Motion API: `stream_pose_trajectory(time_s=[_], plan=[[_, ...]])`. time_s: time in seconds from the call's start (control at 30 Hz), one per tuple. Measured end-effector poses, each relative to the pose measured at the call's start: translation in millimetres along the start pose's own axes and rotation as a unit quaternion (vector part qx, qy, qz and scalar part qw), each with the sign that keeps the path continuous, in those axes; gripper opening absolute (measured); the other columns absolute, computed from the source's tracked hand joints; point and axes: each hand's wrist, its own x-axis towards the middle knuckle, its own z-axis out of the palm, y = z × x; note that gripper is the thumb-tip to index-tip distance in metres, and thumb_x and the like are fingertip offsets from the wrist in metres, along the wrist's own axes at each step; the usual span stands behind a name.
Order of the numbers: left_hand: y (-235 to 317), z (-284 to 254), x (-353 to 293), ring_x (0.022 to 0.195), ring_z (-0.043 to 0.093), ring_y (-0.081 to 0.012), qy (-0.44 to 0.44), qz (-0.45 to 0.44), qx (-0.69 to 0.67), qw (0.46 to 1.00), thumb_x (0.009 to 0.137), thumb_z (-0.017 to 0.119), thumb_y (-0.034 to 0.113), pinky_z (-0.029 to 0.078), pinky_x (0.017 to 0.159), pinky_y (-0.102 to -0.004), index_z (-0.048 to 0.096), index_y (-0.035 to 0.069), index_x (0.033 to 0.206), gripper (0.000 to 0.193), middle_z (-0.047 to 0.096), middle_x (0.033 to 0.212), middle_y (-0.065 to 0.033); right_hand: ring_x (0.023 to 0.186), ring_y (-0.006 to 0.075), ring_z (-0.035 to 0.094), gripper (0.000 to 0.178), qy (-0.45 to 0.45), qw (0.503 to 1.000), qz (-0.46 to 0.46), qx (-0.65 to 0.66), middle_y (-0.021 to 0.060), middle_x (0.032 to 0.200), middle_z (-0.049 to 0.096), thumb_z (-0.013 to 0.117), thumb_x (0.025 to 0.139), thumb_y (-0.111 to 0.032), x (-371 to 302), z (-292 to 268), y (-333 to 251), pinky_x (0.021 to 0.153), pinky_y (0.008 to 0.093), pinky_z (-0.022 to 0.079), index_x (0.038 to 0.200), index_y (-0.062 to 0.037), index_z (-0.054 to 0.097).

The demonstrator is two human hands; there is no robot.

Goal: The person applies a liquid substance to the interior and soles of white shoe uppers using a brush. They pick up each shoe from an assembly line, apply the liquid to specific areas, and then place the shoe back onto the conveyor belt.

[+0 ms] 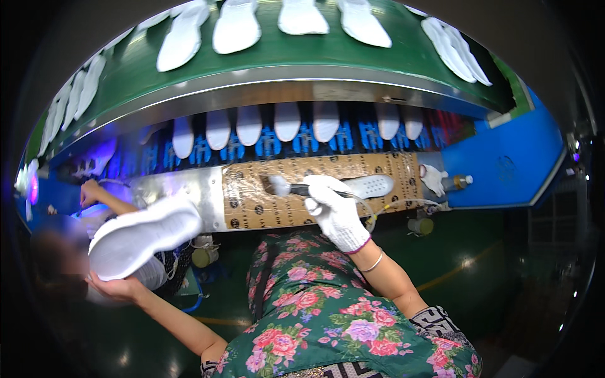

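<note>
My bare left hand point(116, 286) grips a white shoe sole point(148, 239) by its near end and holds it up at the left, with its hollow side showing. My right hand point(337, 211), in a white knitted glove, is closed round a brush point(280, 186) with a dark handle. The brush's bristles point left above a cardboard-covered bench point(265, 211), touching nothing that I can make out. Just beyond my right hand, a white perforated sole piece point(373, 186) lies on the cardboard, partly hidden by the glove.
Behind the bench, several white insole-shaped pieces point(287, 123) stand on blue holders. Farther up, a green conveyor belt point(277, 57) carries several white soles. A small bottle point(459, 183), a white cloth point(433, 179) and a thin hose point(403, 201) lie at the right. Another person's arm point(113, 198) reaches in at left.
</note>
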Motion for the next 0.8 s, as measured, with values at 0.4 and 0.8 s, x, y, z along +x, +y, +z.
stream_pose_trajectory(time_s=[0.4, 0.8], plan=[[-74, 81, -190, 0.105, 0.064, -0.0321, -0.479, -0.628, -0.237, 0.565, 0.099, 0.042, 0.037, 0.052, 0.094, -0.0453, 0.053, -0.001, 0.125, 0.048, 0.064, 0.116, -0.0194, 0.075, 0.0110, 0.065, 0.020, -0.148, 0.977, -0.036, -0.148, 0.0068, 0.087, 0.069, 0.071, 0.087, -0.006, -15, 63, -9, 0.067, 0.0245, 0.053, 0.104, 0.0028, 0.069], [-14, 54, -245, 0.094, 0.063, -0.0412, -0.458, -0.709, -0.392, 0.366, 0.077, 0.017, 0.092, 0.051, 0.083, -0.0528, 0.047, 0.003, 0.137, 0.111, 0.062, 0.113, -0.0227, 0.076, 0.0125, 0.065, 0.018, -0.063, 0.968, -0.029, -0.242, 0.0069, 0.091, 0.069, 0.071, 0.084, 0.002, -18, 58, -9, 0.067, 0.0252, 0.054, 0.102, 0.0015, 0.069]])
